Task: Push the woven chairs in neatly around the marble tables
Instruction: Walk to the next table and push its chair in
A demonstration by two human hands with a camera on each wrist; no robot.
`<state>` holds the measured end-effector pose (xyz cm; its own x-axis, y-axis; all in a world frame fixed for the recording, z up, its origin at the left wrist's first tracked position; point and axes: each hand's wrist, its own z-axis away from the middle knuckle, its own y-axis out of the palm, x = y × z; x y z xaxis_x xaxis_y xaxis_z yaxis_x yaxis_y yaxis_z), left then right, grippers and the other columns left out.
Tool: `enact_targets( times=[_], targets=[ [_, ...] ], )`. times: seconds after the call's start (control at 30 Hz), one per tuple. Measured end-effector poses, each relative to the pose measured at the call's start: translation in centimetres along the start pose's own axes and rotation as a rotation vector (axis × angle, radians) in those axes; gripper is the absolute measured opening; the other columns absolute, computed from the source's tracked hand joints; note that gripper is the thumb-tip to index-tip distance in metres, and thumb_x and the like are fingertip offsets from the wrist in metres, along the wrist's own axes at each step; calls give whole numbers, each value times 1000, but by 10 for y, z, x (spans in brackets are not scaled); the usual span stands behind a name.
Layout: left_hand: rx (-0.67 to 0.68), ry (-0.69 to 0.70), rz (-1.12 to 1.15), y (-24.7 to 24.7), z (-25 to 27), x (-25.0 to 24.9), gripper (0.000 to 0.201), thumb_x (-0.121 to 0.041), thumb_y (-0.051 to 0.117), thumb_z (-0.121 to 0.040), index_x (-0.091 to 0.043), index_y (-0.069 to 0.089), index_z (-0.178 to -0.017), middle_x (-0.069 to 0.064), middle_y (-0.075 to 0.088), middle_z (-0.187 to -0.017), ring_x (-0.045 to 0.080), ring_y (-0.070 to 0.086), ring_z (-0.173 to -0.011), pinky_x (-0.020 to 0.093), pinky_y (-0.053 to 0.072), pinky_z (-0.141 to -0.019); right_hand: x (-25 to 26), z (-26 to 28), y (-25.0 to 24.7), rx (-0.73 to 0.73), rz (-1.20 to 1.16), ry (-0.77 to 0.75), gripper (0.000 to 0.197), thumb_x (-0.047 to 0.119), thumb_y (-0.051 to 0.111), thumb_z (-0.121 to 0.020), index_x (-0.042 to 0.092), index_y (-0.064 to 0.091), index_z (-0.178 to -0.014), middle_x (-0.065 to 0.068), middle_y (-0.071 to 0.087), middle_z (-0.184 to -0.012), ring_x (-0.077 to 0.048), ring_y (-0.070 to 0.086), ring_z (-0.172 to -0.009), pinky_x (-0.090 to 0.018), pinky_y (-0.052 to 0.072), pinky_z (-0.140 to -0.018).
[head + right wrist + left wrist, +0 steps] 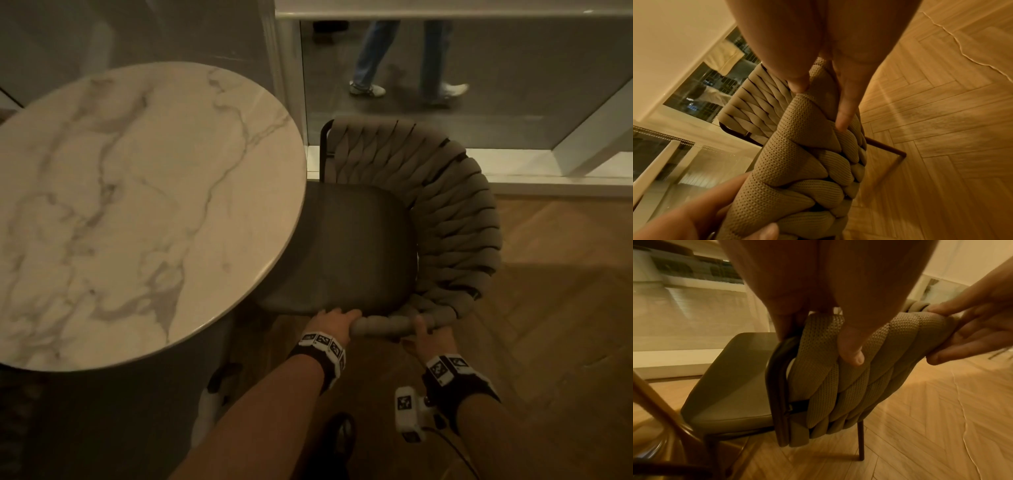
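Note:
A woven chair [445, 219] with a curved braided back and a dark seat cushion [346, 250] stands right of the round marble table [137, 205], its seat partly under the table edge. My left hand [334, 320] grips the near end of the woven back rail, with its thumb [851, 352] curled over the braid [838, 378]. My right hand [426, 330] grips the same rail a little further right, fingers [844, 113] wrapped round the braided band [797, 162].
A glass wall with a white frame [513, 178] runs just behind the chair. Beyond it a person's legs [404, 58] walk past. Herringbone wood floor [548, 308] lies to the right. A thin cable [962, 410] trails over the floor. My shoe [342, 435] is below.

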<state>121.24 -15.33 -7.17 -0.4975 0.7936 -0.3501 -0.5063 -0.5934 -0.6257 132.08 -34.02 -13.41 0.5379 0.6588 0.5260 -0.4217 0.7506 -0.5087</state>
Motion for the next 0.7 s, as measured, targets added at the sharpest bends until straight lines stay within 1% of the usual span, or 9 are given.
enact_targets(
  times=[0.07,0.1,0.17,0.23,0.3,0.4,0.5,0.6,0.7],
  targets=[
    [-30,-7,16,-4,-3,5,52,-24,46,-95,-33,31,-144,14,46,-138,38,44,-123,48,39,-104,21,21,-1,15,-7,50,77,62,57,-77,-1,47,-119,-17,62,-107,-37,64,-98,-44,55,-82],
    [-47,-11,15,-6,-4,8,51,-26,47,-95,-33,32,-143,14,47,-136,38,45,-122,47,40,-104,22,20,1,7,1,30,75,58,60,-80,-1,46,-123,-20,61,-112,-38,63,-101,-43,54,-82],
    [-69,-22,20,-12,-7,12,53,-35,49,-93,-34,32,-143,14,48,-135,38,46,-120,46,40,-103,9,-10,10,29,25,-23,96,79,57,-64,3,50,-122,-21,64,-114,-38,65,-99,-45,56,-83],
    [-64,-30,20,-18,-8,16,58,-41,51,-91,-34,29,-145,15,47,-136,39,46,-122,46,39,-104,-30,-77,28,50,25,-34,111,90,49,-47,5,52,-119,-21,67,-108,-37,68,-93,-51,57,-81],
    [-52,-36,14,-20,-9,19,63,-43,52,-90,-34,25,-146,15,44,-140,40,43,-125,47,37,-107,-23,-71,27,53,37,-23,106,86,48,-49,6,53,-117,-20,67,-107,-37,68,-92,-52,58,-79],
    [-47,-36,33,-16,-6,22,62,-41,51,-90,-33,25,-146,13,43,-141,38,42,-128,48,33,-111,-1,-30,15,35,87,-8,93,83,51,-55,9,57,-111,-16,67,-103,-36,68,-88,-48,58,-75],
    [-69,-29,19,-11,0,24,55,-31,49,-92,-30,31,-144,14,47,-138,35,46,-125,42,31,-111,-1,-13,15,46,95,21,97,88,48,-47,14,58,-109,-13,68,-102,-33,69,-86,-51,59,-75],
    [-93,-25,5,-7,7,26,53,-33,49,-93,-29,33,-144,15,47,-139,35,45,-126,41,33,-110,-4,-5,15,85,129,11,86,81,51,-56,16,57,-113,-14,68,-105,-33,68,-86,-50,59,-76],
    [-89,-21,6,-6,12,27,57,-40,48,-93,-30,30,-146,15,44,-142,35,43,-129,41,30,-112,-11,-8,18,57,116,29,93,84,48,-45,17,58,-110,-13,68,-101,-33,69,-84,-52,59,-74]
  ],
)
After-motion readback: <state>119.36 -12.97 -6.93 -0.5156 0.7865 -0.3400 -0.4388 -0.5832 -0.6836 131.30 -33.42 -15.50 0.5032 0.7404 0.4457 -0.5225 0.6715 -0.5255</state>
